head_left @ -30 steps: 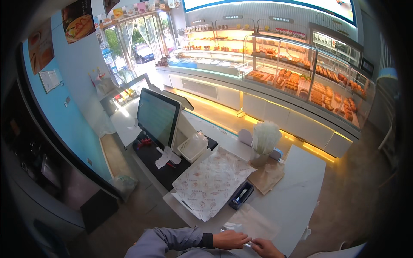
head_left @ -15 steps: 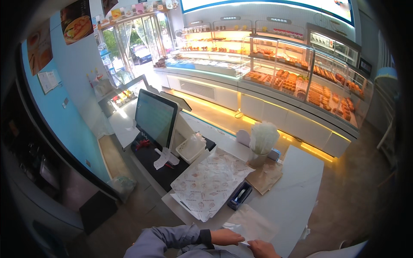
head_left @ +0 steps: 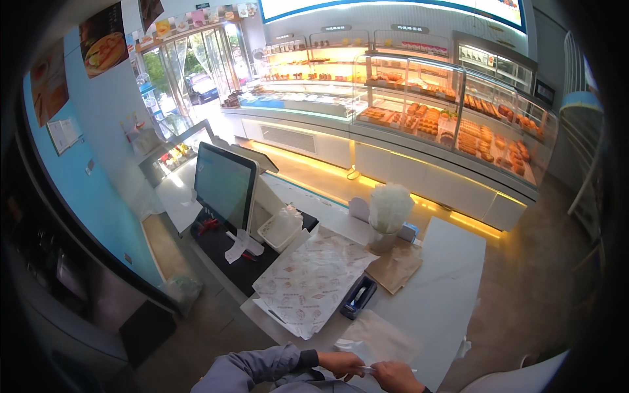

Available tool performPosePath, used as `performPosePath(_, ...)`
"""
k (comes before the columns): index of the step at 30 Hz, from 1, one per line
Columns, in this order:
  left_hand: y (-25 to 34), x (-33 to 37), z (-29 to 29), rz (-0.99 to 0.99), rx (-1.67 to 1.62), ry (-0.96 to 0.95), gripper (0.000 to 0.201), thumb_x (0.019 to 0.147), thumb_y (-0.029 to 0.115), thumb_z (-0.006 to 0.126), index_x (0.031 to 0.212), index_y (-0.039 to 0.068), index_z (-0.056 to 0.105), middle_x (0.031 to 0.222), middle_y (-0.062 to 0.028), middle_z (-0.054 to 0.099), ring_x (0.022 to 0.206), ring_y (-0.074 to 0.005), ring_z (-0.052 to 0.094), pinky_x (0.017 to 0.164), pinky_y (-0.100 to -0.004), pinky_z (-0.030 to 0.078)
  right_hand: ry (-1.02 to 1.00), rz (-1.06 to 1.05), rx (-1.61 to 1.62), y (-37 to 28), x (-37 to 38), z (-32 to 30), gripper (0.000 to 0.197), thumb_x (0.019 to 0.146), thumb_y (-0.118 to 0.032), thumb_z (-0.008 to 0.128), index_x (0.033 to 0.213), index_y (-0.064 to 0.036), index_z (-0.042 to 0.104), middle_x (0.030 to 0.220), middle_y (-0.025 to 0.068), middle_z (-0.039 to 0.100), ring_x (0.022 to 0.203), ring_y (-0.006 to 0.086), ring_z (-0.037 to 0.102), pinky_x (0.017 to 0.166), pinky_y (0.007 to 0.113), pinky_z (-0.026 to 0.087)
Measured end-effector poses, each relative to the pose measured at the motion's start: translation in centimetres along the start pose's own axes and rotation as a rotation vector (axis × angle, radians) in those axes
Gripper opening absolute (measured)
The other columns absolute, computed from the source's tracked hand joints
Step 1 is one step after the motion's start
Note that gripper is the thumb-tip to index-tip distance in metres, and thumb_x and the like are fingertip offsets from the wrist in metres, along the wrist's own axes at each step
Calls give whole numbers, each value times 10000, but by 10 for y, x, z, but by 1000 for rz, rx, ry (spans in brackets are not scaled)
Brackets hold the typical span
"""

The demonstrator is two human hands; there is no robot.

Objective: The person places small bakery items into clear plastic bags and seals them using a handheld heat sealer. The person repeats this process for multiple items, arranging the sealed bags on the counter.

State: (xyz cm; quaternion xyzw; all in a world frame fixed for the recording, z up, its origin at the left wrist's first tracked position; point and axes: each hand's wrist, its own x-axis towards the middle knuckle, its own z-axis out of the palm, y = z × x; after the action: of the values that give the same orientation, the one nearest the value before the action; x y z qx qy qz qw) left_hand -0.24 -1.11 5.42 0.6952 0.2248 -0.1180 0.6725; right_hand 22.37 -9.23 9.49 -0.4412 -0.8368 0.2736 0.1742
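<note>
My left hand (head_left: 342, 364) and my right hand (head_left: 394, 377) are close together at the near edge of the counter, fingers closed. Between them runs a thin whitish strip (head_left: 369, 371), pinched from both sides; its kind is too small to make out. Just beyond my hands, a translucent plastic bag (head_left: 383, 337) lies flat on the white counter (head_left: 449, 285). A dark tape dispenser (head_left: 358, 297) stands past the bag. To its left lies a stack of printed wrapping paper (head_left: 308, 281).
A brown paper bag (head_left: 396, 270) lies beside a container of clear plastic sleeves (head_left: 386, 216). Farther left are a white basket (head_left: 280, 229), slips of paper (head_left: 244, 245) and a monitor (head_left: 225, 183). Lit display cases of bread (head_left: 452, 124) line the far side.
My hands have shifted slightly, and the left fingers are more curled around the thin strip. The whole view has turned a little; the things on the counter stay in place.
</note>
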Motion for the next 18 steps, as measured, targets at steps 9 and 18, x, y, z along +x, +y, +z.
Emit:
performPosePath(9, 7, 7, 31, 316, 915, 523, 347, 912, 152, 589, 1214, -3, 518, 982, -148, 593, 937, -326, 616, 747, -410, 521, -338, 364, 356, 43, 6, 5, 257, 968, -274, 601, 1036, -36, 670, 918, 161, 705, 830, 346, 678, 714, 403, 538)
performPosePath(18, -2, 2, 25, 242, 775, 320, 385, 965, 162, 534, 1313, 6, 478, 1067, -172, 601, 978, -338, 628, 797, -432, 525, -159, 100, 162, 7, 2, -1, 237, 966, -289, 596, 1004, -55, 614, 898, 184, 673, 835, 393, 655, 704, 505, 504)
